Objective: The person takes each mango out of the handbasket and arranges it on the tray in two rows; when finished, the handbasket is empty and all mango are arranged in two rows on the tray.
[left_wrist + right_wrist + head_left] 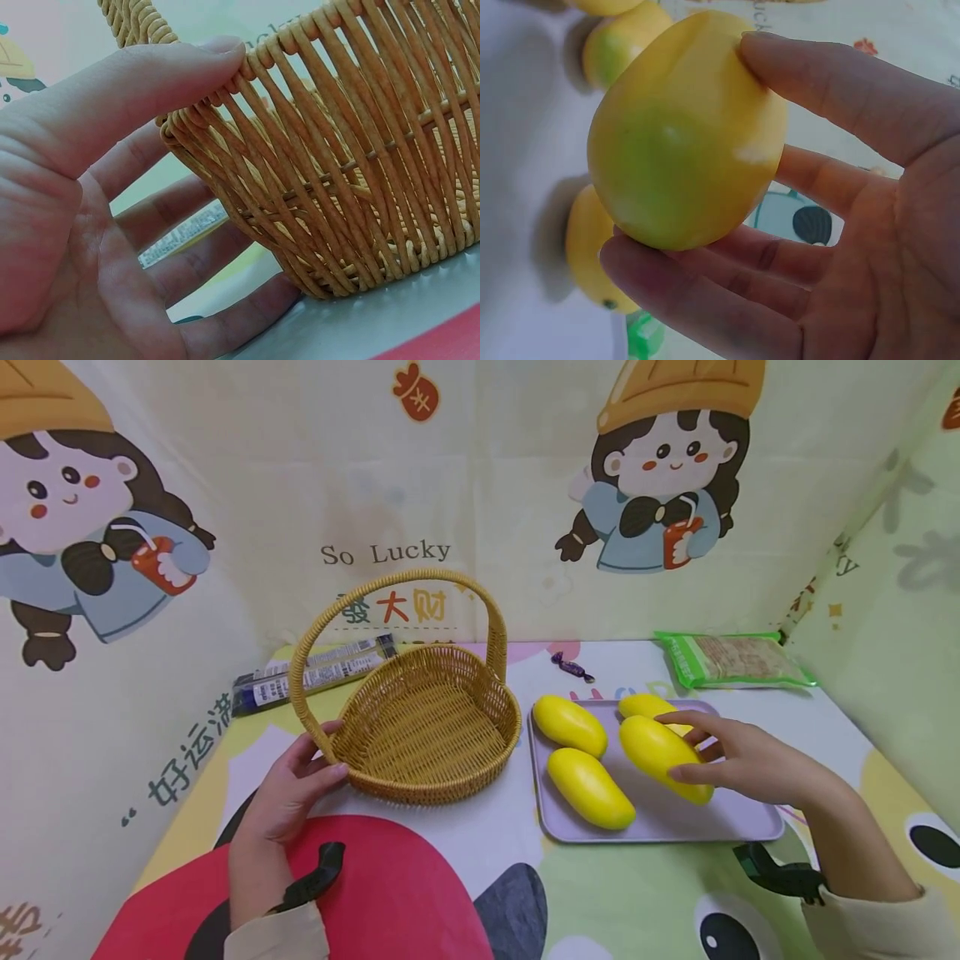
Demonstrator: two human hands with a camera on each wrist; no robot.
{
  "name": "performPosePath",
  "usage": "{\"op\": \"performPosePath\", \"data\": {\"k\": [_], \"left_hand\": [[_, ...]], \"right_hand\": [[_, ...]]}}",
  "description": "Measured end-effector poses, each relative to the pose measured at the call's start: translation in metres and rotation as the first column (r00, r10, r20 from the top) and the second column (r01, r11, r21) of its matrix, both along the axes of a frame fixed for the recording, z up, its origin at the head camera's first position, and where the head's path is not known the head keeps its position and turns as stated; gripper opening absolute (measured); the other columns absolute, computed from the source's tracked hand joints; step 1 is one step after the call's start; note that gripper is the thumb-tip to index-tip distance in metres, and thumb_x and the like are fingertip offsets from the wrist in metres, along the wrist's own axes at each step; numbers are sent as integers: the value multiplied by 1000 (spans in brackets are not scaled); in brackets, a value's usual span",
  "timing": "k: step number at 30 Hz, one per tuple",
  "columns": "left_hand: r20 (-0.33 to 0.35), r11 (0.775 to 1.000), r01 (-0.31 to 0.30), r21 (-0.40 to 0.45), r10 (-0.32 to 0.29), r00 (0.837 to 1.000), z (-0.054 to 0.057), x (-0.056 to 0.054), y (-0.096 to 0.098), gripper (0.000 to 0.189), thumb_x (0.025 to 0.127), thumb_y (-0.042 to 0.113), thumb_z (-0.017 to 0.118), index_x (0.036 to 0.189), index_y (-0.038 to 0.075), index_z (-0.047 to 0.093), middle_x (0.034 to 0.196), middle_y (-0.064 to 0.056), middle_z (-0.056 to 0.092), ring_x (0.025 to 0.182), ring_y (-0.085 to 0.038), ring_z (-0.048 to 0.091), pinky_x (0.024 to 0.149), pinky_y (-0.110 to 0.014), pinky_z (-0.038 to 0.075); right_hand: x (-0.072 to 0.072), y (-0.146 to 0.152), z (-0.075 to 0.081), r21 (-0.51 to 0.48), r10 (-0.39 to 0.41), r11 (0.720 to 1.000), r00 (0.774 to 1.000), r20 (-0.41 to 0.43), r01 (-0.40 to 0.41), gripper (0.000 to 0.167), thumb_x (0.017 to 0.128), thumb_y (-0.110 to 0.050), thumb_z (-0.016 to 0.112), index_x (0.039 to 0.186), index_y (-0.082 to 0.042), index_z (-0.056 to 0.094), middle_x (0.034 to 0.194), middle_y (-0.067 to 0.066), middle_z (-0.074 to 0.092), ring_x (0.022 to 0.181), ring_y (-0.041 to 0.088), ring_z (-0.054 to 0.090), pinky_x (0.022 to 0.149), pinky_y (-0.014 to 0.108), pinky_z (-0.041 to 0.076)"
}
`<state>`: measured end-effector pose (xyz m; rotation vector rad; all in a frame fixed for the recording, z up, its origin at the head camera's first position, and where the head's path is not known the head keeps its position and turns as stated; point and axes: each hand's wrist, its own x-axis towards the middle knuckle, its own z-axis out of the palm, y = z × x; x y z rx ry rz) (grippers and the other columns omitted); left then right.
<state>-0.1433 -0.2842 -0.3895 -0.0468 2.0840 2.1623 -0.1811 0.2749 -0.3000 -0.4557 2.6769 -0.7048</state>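
Observation:
My right hand (746,760) grips a yellow mango (660,756) between thumb and fingers, over the right part of a lilac tray (675,827). Seen in the right wrist view, the held mango (686,135) has a greenish end. Two more mangoes, an upper one (570,725) and a lower one (590,789), lie on the tray's left side, and another mango (645,704) shows partly behind the held one. My left hand (288,789) holds the left rim of a wicker basket (427,735) near its handle; in the left wrist view the thumb lies over the rim (259,56).
Behind the basket at the left lies a long printed packet (315,672). A purple wrapped candy (572,667) lies beyond the tray, and a green-edged food packet (731,660) sits at the back right. Patterned cloth walls (480,510) close in the table.

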Motion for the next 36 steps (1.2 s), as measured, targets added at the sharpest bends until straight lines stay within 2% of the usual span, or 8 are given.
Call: {"op": "performPosePath", "data": {"k": [6,15,21,30,36], "left_hand": [[0,1000,-3,19,3,1000,0,1,-2,61,102,7,62,158,17,38,155,-3,37,128,-5,60,98,-20,55],[-2,1000,-10,11,10,1000,0,1,-1,61,102,8,63,157,17,39,156,-4,37,128,-6,61,97,-20,55],[8,1000,-12,11,12,1000,1,1,0,62,102,8,63,158,19,39,159,-4,35,130,-6,59,98,-19,54],[-2,1000,-2,13,2,1000,-1,2,-1,61,102,8,63,157,18,40,155,-2,38,128,-6,60,98,-19,54],[15,1000,-8,-3,8,1000,1,1,0,63,102,9,63,158,20,38,158,-4,35,130,-5,59,98,-18,54]], "right_hand": [[6,10,-8,3,-8,1000,1000,22,8,71,92,-37,76,152,-12,46,121,13,65,101,23,63,73,34,54],[11,16,-21,3,-31,1000,996,86,30,73,92,-36,76,152,-9,44,115,12,64,85,18,60,67,29,54],[13,17,-26,18,-35,999,997,74,34,73,91,-37,77,150,-7,46,112,11,66,77,18,60,65,30,52],[15,19,-33,83,-59,995,996,62,53,75,89,-40,79,149,-8,48,107,8,67,85,19,58,68,34,50],[16,20,-34,95,-60,994,998,28,57,74,88,-41,80,147,-8,49,106,9,68,84,19,59,66,33,50]]}}
